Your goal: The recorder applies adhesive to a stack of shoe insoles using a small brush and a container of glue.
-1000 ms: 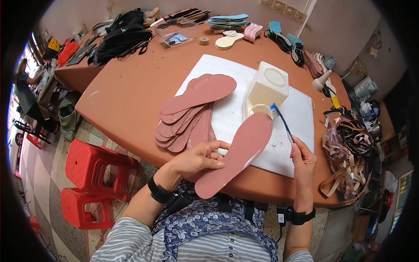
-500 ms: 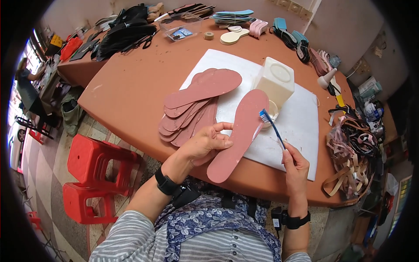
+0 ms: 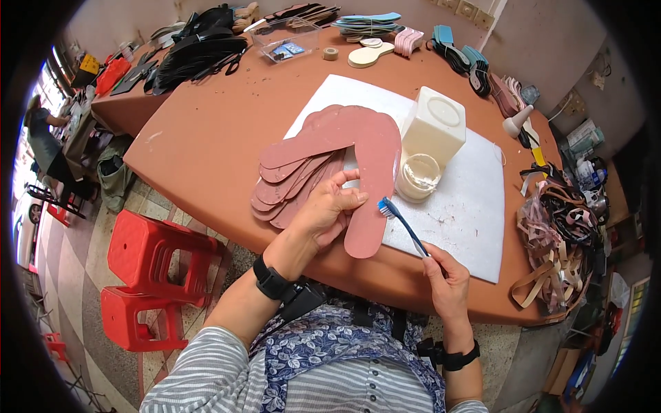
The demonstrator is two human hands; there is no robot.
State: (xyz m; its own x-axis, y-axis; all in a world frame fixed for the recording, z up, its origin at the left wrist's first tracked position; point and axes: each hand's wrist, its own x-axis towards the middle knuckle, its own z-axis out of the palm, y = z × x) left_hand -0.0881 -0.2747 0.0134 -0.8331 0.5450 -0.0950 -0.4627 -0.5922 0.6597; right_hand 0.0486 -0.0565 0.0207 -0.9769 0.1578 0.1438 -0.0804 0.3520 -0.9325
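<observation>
A pink insole (image 3: 377, 172) is pinched at its left edge by my left hand (image 3: 329, 210), its lower end toward me. My right hand (image 3: 446, 281) grips a blue toothbrush (image 3: 407, 227), whose bristles are at the insole's right edge, low down. Left of the held piece, a fanned pile of similar pink insoles (image 3: 296, 162) lies partly on a white board (image 3: 461, 227); the held insole overlaps its right end. A round jar (image 3: 418, 177) with whitish paste on its rim stands right of the insole, in front of a cream-coloured square container (image 3: 435, 124).
Two red stools (image 3: 155, 251) stand on the floor at left. Bundled straps and scraps (image 3: 554, 241) heap at the table's right edge. Along the back are dark cut pieces (image 3: 196, 51), a clear plastic box (image 3: 286, 41), a tape roll (image 3: 330, 54) and stacked insoles (image 3: 368, 26).
The held insole has turned more upright and shifted left, uncovering the jar. The toothbrush has moved down and left along its right edge.
</observation>
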